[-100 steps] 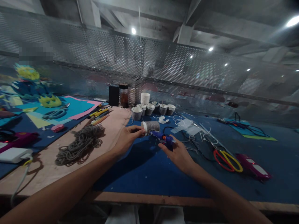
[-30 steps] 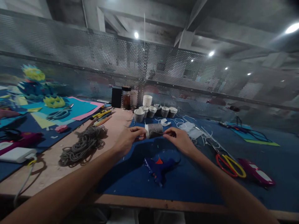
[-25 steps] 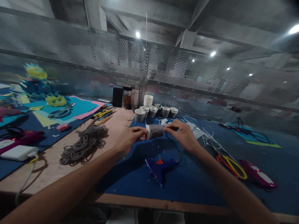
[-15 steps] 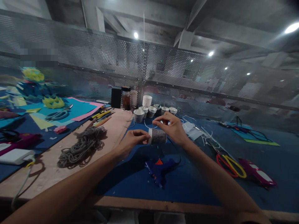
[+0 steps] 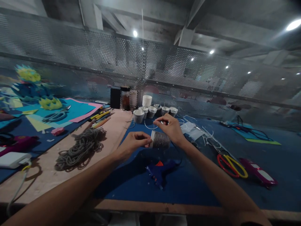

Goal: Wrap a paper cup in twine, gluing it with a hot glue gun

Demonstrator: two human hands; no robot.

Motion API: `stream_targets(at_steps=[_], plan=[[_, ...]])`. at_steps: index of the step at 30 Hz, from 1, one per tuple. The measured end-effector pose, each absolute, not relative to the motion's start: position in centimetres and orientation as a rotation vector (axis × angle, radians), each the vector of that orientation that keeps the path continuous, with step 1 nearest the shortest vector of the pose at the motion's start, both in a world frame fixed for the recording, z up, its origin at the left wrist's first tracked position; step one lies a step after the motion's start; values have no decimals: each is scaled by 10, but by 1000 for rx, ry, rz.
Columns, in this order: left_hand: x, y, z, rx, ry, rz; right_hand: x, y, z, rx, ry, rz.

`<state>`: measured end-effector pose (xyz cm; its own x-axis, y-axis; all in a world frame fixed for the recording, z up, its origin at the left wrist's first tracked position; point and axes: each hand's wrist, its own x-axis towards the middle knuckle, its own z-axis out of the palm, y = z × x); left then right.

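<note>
Near the middle of the view, a small white cup wrapped in grey cord point(image 5: 161, 140) lies on its side above the blue mat. My left hand point(image 5: 136, 140) is closed on the cup's rim at its left end. Just above the cup, my right hand point(image 5: 169, 126) pinches the grey cord, which runs down from the fingertips to the cup. Below them a blue glue gun point(image 5: 160, 171) with an orange trigger rests on the mat.
Several wrapped cups point(image 5: 138, 115) stand behind my hands near a dark-lidded jar point(image 5: 125, 99). A grey cord bundle point(image 5: 81, 149) lies left. Red-yellow scissors point(image 5: 231, 165) and a purple tool point(image 5: 258, 172) lie right. Blue scissors point(image 5: 55, 116) rest on coloured paper at far left.
The wrapped cup has turned slightly and shifted a little right and down, showing more of its cord-covered side. Both hands keep their grips, and the view has moved slightly.
</note>
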<state>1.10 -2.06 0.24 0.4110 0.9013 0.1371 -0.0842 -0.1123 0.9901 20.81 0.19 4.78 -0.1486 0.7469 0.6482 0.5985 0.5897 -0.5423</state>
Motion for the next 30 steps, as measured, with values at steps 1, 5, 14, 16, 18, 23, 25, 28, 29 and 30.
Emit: stream_targets(at_steps=[1,5,14,16,18,23,25,28,29,30], plan=[[11,-21,2,1441,781,1003,209,3,46,-1099,-1838,192],[10,-20,2,1472,773,1022,215,6,42,-1136,-1835,180],[9,-19,2,1528,777,1013,224,4,45,-1188,-1855,183],[9,-21,2,1558,791,1004,223,2,46,-1169,-1858,209],[9,-23,3,1592,805,994,222,1,48,-1143,-1861,250],[9,-27,6,1668,792,953,217,-4,50,-1108,-1880,290],[9,-27,6,1671,788,963,216,-3,50,-1118,-1883,296],[9,-27,6,1672,785,988,218,1,47,-1167,-1873,328],[9,-27,7,1678,789,995,219,3,46,-1184,-1873,344],[9,-27,7,1685,795,1002,220,4,45,-1199,-1876,361]])
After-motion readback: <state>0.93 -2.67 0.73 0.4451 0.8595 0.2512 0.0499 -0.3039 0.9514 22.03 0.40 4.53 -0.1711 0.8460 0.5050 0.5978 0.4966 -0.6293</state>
